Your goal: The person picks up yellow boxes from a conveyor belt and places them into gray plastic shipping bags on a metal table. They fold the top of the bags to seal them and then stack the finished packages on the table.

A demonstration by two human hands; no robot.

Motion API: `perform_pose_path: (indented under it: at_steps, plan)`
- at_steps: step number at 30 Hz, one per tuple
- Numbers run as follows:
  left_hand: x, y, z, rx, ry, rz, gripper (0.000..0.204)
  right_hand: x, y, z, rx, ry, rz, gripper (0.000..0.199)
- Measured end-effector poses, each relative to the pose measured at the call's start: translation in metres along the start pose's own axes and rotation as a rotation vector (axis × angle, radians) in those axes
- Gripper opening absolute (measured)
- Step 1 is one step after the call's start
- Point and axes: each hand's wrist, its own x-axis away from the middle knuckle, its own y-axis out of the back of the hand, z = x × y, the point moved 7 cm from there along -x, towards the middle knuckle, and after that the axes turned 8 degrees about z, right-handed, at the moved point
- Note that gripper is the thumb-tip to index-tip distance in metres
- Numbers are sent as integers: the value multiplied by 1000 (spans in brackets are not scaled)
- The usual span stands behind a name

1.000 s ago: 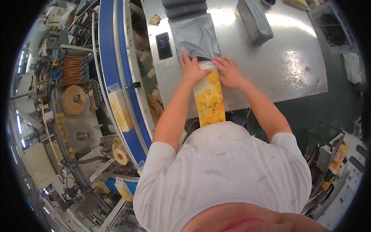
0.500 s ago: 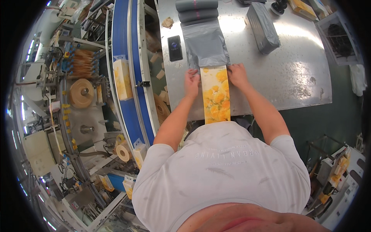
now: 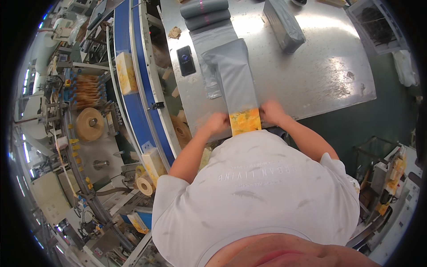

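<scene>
A long yellow-flowered pack (image 3: 245,121) points toward my body, with only its near end showing. The rest of it is inside a grey plastic bag (image 3: 238,78), which is pulled snug over its shape. My left hand (image 3: 217,122) is closed at the left edge of the bag's mouth, its fingers curled in. On the opposite edge my right hand (image 3: 272,112) also grips the bag, slightly smeared by motion. Beneath lies another flat grey bag (image 3: 212,89), running back to grey rolls (image 3: 207,18) at the table's far side.
A dark phone (image 3: 186,61) lies left of the bags on the metal table (image 3: 320,75). Farther right stands a grey wrapped parcel (image 3: 284,27). On my left, a blue conveyor (image 3: 144,104) carries several flowered packs. A clear bin (image 3: 378,29) sits at the far right.
Both hands have come nearer my body, drawing the bag over most of the flowered pack. The covered part has lifted away from the flat bag below. My view has shifted slightly.
</scene>
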Motion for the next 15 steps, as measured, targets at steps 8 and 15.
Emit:
perform_pose_path:
  at_steps: [8, 15]
  plan:
    - [34, 13, 10, 540, 185, -465, 25, -5, 14, -15, -143, -191, 17, 18]
    - [38, -14, 34, 422, 196, -474, 25, -2, 19, 114, -61, 310, 264, 24]
